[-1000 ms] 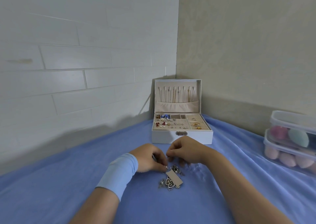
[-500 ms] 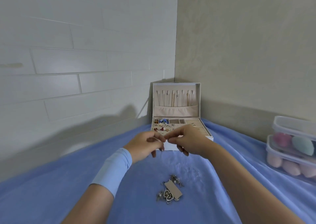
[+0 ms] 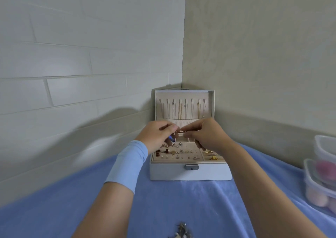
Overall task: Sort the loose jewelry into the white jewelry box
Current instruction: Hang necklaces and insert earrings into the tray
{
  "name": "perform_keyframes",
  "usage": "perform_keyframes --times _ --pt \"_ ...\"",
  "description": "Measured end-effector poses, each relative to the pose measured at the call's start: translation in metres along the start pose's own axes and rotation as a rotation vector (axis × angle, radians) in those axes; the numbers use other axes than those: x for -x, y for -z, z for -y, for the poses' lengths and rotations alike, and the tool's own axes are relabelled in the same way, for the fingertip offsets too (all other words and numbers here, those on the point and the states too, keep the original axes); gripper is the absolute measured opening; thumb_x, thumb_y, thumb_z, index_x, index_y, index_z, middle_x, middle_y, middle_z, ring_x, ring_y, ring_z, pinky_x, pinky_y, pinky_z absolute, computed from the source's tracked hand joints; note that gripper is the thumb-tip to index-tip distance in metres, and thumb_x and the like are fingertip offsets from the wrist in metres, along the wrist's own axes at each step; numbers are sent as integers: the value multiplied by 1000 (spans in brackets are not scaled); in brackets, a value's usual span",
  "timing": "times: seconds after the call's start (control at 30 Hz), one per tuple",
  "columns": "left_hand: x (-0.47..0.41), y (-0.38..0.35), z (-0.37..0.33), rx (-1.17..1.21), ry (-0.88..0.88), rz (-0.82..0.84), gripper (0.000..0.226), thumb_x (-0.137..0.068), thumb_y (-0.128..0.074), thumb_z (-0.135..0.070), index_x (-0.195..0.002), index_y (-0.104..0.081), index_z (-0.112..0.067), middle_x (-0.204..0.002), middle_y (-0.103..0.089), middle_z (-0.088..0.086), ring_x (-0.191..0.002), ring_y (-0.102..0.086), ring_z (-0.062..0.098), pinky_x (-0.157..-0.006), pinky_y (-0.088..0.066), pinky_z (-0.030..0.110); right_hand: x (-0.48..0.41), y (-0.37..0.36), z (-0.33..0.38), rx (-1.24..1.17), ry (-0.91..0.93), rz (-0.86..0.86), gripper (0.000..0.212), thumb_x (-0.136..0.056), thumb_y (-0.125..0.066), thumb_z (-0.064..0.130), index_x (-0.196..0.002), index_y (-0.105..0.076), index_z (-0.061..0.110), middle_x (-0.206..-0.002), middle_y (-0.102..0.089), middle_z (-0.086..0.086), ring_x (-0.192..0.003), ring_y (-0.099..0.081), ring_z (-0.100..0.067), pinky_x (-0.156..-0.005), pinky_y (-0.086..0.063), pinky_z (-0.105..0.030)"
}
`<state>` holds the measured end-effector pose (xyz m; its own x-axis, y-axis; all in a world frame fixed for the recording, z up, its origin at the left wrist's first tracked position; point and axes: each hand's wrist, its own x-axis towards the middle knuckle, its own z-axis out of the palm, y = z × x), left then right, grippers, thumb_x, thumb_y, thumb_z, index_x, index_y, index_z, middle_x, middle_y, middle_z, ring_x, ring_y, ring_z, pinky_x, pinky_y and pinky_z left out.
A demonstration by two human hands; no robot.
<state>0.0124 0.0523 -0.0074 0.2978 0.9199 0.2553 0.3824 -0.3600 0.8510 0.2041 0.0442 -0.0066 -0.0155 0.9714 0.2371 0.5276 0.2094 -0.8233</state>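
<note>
Light-blue wristband [image 3: 127,166] sits just behind the left hand [image 3: 158,136]. That hand's thumb and forefinger are curled in a pinch, the other fingers tucked under. The right hand [image 3: 205,136] mirrors it, with its fingertips meeting the left's at mid-frame. Both grip one small piece [image 3: 180,132]. It looks thin, but it is too small to tell whether it is a stud, a hook or a chain.

Both forearms reach forward and up from the bottom of frame. The wrists are level, and the hands hover over the rear compartments of the white jewelry box [image 3: 189,172] without touching it.

Step in hand, as a judgement: placing one item, probably seating or aligning it before release. The next move calls for a fine lowering into the right slot. The pinch needs to stay steady, let go only once the piece is seated, and avoid knocking the studs already on the earring pad [image 3: 183,153].

The box is open on the blue cloth [image 3: 163,201] in the wall corner, its front clasp [image 3: 191,166] facing the camera. Its lid [image 3: 211,103] stands upright with necklaces [image 3: 180,110] hanging inside. A few gold items lie in the right compartment [image 3: 213,156].

The loose jewelry pile [image 3: 181,230] lies at the bottom edge, well apart from the box, so sorting is not finished. Stacked clear tubs [image 3: 320,181] stand at far right, holding pinkish rounded things.
</note>
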Motion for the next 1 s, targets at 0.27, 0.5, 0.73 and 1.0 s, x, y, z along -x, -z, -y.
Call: perform_keyframes --times 0.27,0.5,0.73,1.0 --pt "-19 -18 14 -28 3 -22 15 -93 -62 -26 -85 -74 -23 -73 -73 -5 -65 -70 12 -52 -47 23 -20 -8 -12 194 104 -82 8 -80 -84 17 -86 -79 18 -72 -72 9 -57 -62 4 -55 -50 -16" --pt "-20 -14 16 55 -16 -96 8 -87 -68 -19 -86 -75 -23 -75 -75 5 -65 -70 18 -55 -50 24 -20 -13 -6 127 191 -100 9 -85 -79 18 -92 -80 24 -80 -74 11 -59 -60 7 -57 -44 -10" --pt "-19 -18 19 195 -43 -150 16 -88 -66 -13 -85 -75 -25 -80 -76 -2 -61 -66 8 -54 -47 21 -17 -17 -9 -257 36 -93 7 -90 -74 11 -94 -79 12 -74 -74 -7 -55 -50 -20 -40 -41 -24" --pt "-21 -23 24 194 -39 -126 15 -91 -62 -15 -93 -73 -25 -76 -74 4 -57 -63 8 -53 -51 30 -17 -10 -12 -123 -23 -77 6 -90 -74 15 -89 -78 11 -80 -77 0 -52 -56 -11 -45 -44 -24"
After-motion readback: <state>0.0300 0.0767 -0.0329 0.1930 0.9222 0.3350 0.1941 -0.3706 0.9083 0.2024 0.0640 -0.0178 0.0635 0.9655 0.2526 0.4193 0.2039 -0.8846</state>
